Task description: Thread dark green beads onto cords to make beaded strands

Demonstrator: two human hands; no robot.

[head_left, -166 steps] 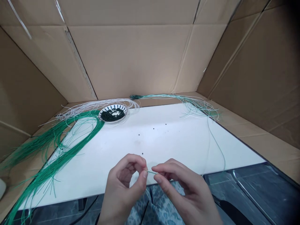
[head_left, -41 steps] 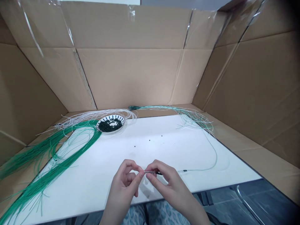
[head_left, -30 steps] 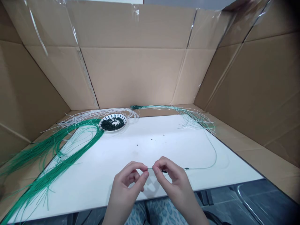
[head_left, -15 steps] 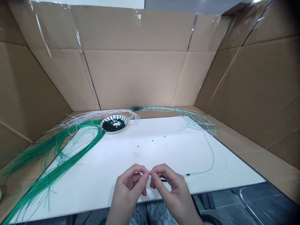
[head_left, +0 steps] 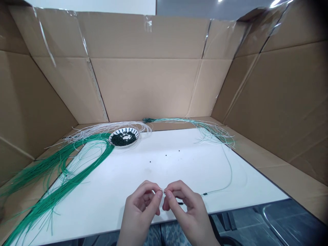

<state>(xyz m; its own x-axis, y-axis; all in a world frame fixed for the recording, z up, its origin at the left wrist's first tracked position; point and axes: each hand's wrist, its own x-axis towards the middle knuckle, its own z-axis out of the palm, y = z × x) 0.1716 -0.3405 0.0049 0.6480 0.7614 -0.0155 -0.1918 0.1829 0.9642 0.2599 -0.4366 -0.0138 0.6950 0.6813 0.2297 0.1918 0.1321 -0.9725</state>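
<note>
My left hand (head_left: pixel 142 212) and my right hand (head_left: pixel 184 210) meet over the near edge of a white board (head_left: pixel 179 167). Both pinch the tip of a thin pale-green cord (head_left: pixel 229 171) between thumb and forefinger, fingertips almost touching. Right of my right hand, a few dark beads (head_left: pixel 204 194) sit on the cord, which curves away to the right and back toward a bundle of pale cords (head_left: pixel 212 131). A small patterned dish of dark green beads (head_left: pixel 124 136) stands at the board's far left.
A thick bundle of green cords (head_left: pixel 58 181) loops along the left side, with white cords (head_left: pixel 102 127) behind the dish. Three loose beads (head_left: pixel 166 155) lie mid-board. Cardboard walls (head_left: pixel 153 85) enclose the back and both sides.
My hands have drawn closer together and slightly nearer me. The beads on the cord have slid nearer my right hand. The camera has tilted up a little.
</note>
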